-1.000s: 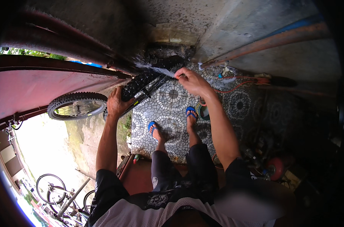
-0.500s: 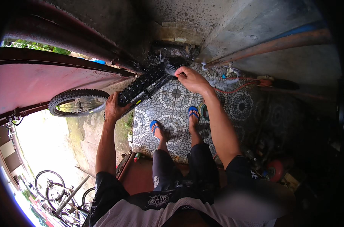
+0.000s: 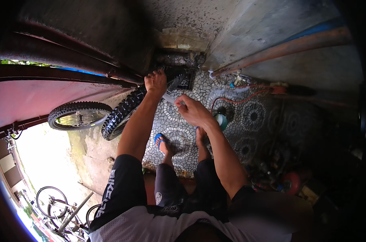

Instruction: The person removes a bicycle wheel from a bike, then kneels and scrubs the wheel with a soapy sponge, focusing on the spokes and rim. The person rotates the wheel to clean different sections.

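A bicycle wheel with a black knobby tyre (image 3: 124,105) stands at a slant in front of me, wet and shiny. My left hand (image 3: 155,82) grips the tyre at its far upper part, fingers curled over the tread. Close to the wheel's right side, my right hand (image 3: 193,111) is closed in a pinch. A pale streak of water (image 3: 169,98) leaves its fingertips toward the wheel. An orange hose (image 3: 227,99) runs from the right to behind this hand; its end is hidden in the fingers.
Another knobby wheel (image 3: 80,115) leans by the pink panel (image 3: 42,92) at left. A metal drain grate (image 3: 188,82) lies beyond the wheel. A green tub (image 3: 222,121) stands by my right foot on the patterned tiles (image 3: 179,137). A bicycle (image 3: 52,201) is outside, lower left.
My left hand has moved from the tyre's near part to its far part, and the wheel has shifted left and nearer. My right hand has drawn back toward me. The spray has dwindled to a streak.
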Demonstrator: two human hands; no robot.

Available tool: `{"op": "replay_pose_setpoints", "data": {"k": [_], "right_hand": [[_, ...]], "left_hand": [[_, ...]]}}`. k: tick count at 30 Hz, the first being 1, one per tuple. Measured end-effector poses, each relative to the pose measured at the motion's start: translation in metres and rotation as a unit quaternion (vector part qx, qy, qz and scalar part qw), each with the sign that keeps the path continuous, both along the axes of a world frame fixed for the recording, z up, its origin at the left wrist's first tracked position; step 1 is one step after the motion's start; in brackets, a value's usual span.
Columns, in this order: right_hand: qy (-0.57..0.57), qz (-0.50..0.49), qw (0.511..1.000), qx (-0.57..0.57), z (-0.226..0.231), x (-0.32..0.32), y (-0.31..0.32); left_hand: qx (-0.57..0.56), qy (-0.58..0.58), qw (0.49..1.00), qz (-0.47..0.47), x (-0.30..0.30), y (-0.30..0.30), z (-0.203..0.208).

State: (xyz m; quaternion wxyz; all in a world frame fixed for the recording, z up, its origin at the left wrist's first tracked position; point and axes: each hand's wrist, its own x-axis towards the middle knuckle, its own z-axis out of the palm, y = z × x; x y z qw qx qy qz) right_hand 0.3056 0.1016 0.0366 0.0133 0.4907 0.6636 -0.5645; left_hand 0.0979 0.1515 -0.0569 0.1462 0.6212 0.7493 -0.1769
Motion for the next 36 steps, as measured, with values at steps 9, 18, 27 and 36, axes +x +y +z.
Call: {"op": "replay_pose_setpoints", "data": {"k": [9,18,27,36], "right_hand": [[-0.035,-0.132,0.989,0.064,-0.028,0.064,0.014],[0.018,-0.123,0.991,0.059,0.001,0.057,0.023],[0.144,-0.002,0.989,0.004,0.021,-0.014,-0.019],[0.066,-0.1,0.992,0.043,0.02,-0.009,0.007]], "left_hand": [[0.173,-0.182,0.968,-0.009,-0.007,-0.065,0.039],[0.16,-0.188,0.954,0.173,-0.12,-0.168,0.0],[0.198,-0.097,0.975,0.024,-0.033,-0.033,0.051],[0.122,-0.103,0.984,0.081,-0.051,-0.027,0.042]]}}
